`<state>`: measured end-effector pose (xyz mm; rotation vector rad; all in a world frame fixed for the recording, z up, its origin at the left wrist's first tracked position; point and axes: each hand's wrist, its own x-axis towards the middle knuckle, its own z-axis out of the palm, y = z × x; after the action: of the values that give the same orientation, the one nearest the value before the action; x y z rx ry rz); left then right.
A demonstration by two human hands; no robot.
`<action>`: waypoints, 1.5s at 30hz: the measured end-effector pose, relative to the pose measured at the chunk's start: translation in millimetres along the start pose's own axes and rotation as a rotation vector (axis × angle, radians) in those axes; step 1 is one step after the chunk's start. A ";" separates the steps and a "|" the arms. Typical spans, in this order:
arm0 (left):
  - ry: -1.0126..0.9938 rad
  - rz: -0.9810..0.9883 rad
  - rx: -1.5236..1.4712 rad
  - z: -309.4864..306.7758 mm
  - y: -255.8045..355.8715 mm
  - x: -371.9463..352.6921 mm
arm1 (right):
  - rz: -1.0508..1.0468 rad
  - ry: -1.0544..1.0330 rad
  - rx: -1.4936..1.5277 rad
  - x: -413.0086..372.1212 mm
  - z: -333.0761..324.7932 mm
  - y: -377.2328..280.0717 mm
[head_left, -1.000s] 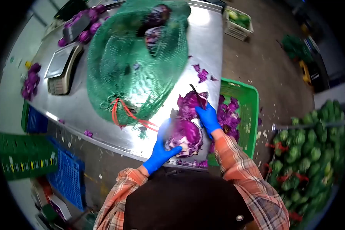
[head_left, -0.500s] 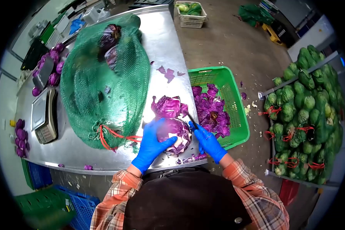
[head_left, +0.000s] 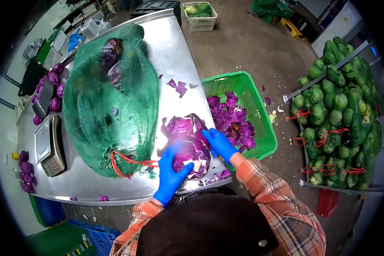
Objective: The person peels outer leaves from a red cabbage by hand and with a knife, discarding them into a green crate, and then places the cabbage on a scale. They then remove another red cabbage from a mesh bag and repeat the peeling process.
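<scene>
A red cabbage (head_left: 195, 160) with pale cut patches rests near the front edge of the steel table. My left hand (head_left: 170, 175), in a blue glove, grips it from the left, thumb across its near side. In my right hand (head_left: 219, 146), also gloved in blue, is a knife (head_left: 199, 121); its dark blade points away along the cabbage's far right side. The fingers partly hide the handle. Just beyond the cabbage lies a loose purple leaf (head_left: 179, 127) on the metal.
A green crate (head_left: 266, 132) of purple leaves stands right of the steel table (head_left: 175, 55). On the table lie a green mesh sack (head_left: 115, 102), a scale (head_left: 51, 145) and small red cabbages (head_left: 55, 104). Netted green vegetables (head_left: 341, 111) are stacked at far right.
The right hand and knife have moved up and left, over the cabbage's far side. The cabbage has turned in my left hand. The whole view has shifted slightly.
</scene>
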<state>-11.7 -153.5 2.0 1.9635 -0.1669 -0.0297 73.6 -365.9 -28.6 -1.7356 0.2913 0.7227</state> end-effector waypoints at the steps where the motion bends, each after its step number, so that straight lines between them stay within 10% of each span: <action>1: 0.009 -0.071 -0.022 -2.5 0.9 -1.4 | -0.066 0.023 0.024 10.4 9.8 0.3; 3: 0.035 -0.211 -0.075 -6.0 6.9 -4.8 | -0.391 0.130 0.004 57.2 28.1 35.4; 6: -0.071 -0.291 -0.009 -15.1 24.1 -2.0 | -0.014 -0.026 0.183 17.4 5.9 -5.8; 16: 0.213 -0.146 -0.044 33.0 17.8 -10.3 | -0.002 0.055 0.226 -103.4 41.6 24.2; 20: 0.182 -0.208 -0.118 28.6 25.9 -7.0 | -0.427 0.235 -0.117 -67.8 40.8 49.2; 22: 0.200 -0.229 -0.360 23.6 27.1 -1.5 | 0.040 0.181 0.392 -47.6 26.0 46.2; 30: 0.239 -0.227 -0.554 29.5 -57.4 -11.9 | -0.117 0.010 0.250 -24.1 11.7 25.6; 32: 0.199 -0.623 -0.841 18.9 -5.0 -9.8 | -0.132 0.027 0.272 -21.0 12.6 27.6; 45: 0.432 -0.427 -0.822 36.6 -16.1 -23.8 | -0.071 0.062 0.639 -46.9 35.6 14.5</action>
<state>-37.2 -177.7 -28.4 1.1156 0.4839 0.0429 18.0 -344.9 -16.4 -1.1530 0.4463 0.4547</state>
